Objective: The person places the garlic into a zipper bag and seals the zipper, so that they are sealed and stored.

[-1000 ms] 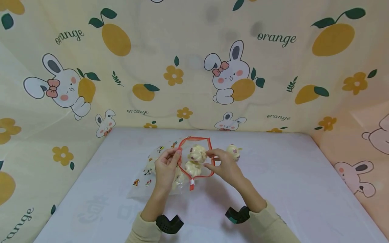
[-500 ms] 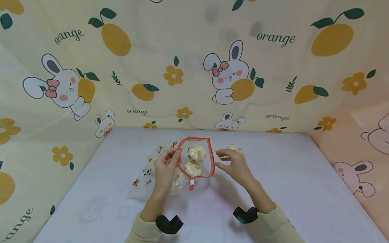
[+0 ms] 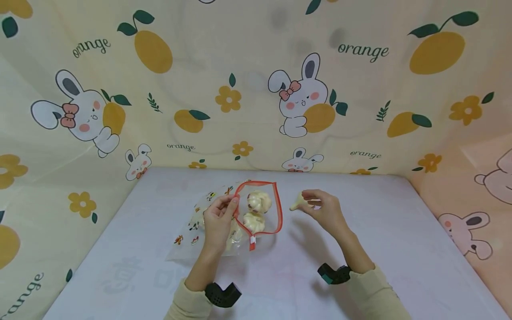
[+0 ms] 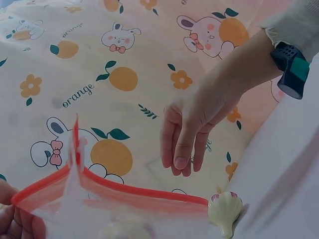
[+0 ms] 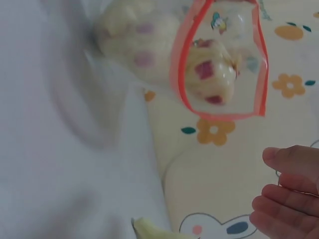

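While pinching the bag (image 3: 197,241) by its red rim (image 3: 281,215) with the left hand (image 3: 219,218), holds nothing in the right hand (image 3: 328,211), with fingers relaxed and nearly straight. Lies, as a bag, about midway between the side edges of the table (image 3: 400,249), spread toward the left edge; shows two bulbs (image 3: 259,201) through the rim, with no telling the full count. Lies, as a loose bulb (image 4: 225,210), between the bag and the right edge; lines up with the right fingers from the head, yet sits apart, below them, from both wrists. Could fold the rim over the bulbs by easing the left pinch, being so limp. Could spill them toward the right edge by dipping the rim. Could set the loose bulb rolling toward the far edge with a clumsy nudge, being so rounded
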`<action>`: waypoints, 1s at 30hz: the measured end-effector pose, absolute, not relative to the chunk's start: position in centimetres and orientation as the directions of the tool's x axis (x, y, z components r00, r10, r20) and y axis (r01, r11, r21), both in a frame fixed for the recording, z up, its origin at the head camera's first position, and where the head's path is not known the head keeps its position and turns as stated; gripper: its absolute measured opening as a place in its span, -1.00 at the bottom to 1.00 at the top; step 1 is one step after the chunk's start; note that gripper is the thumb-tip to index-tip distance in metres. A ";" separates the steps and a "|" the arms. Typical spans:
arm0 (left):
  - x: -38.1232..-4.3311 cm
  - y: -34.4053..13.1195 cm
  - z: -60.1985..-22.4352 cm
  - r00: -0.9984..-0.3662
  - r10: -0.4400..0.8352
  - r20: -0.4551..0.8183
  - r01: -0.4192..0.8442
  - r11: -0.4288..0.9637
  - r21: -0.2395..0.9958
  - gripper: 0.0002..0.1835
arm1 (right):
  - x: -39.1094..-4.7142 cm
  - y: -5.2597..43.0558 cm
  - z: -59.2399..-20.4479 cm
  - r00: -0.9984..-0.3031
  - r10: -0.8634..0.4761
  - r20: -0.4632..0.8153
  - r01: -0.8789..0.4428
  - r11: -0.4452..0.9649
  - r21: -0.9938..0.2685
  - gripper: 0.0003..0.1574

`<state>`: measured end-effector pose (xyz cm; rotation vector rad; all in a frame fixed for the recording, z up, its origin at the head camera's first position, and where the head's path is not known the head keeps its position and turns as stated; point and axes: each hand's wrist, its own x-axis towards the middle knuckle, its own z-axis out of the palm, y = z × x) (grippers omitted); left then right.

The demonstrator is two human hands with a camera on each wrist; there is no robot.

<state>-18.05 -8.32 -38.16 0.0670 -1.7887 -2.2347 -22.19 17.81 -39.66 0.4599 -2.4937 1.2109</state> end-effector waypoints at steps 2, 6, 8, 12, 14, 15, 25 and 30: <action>-18.1 -8.3 -38.2 -0.960 -0.245 0.136 0.186 -0.195 0.963 -0.75 | -22.5 18.1 -39.7 -0.893 -0.138 0.428 -0.422 0.586 -0.692 -0.59; -18.1 -8.4 -38.1 -0.960 -0.249 0.132 0.181 -0.190 0.965 -0.75 | -23.2 18.7 -40.0 -0.901 -0.124 0.417 -0.404 0.592 -0.697 -0.55; -18.1 -8.4 -38.1 -0.960 -0.249 0.130 0.180 -0.187 0.966 -0.75 | -23.6 18.9 -40.3 -0.907 -0.116 0.405 -0.391 0.593 -0.704 -0.53; -18.1 -8.4 -38.2 -0.961 -0.242 0.134 0.183 -0.193 0.964 -0.75 | -24.3 19.5 -40.8 -0.917 -0.097 0.388 -0.367 0.590 -0.720 -0.49; -18.1 -8.4 -38.2 -0.962 -0.238 0.134 0.184 -0.200 0.962 -0.76 | -24.6 19.8 -41.2 -0.918 -0.087 0.386 -0.359 0.593 -0.721 -0.47; -18.1 -8.4 -38.2 -0.962 -0.237 0.134 0.184 -0.203 0.962 -0.76 | -24.8 19.9 -41.3 -0.919 -0.083 0.386 -0.356 0.595 -0.720 -0.46; -18.1 -8.5 -38.0 -0.962 -0.241 0.130 0.180 -0.197 0.964 -0.76 | -26.3 20.9 -42.6 -0.947 -0.051 0.317 -0.278 0.622 -0.732 -0.35; -18.1 -8.5 -38.0 -0.963 -0.239 0.124 0.173 -0.199 0.965 -0.76 | -26.6 21.2 -42.7 -0.968 -0.038 0.250 -0.216 0.639 -0.738 -0.31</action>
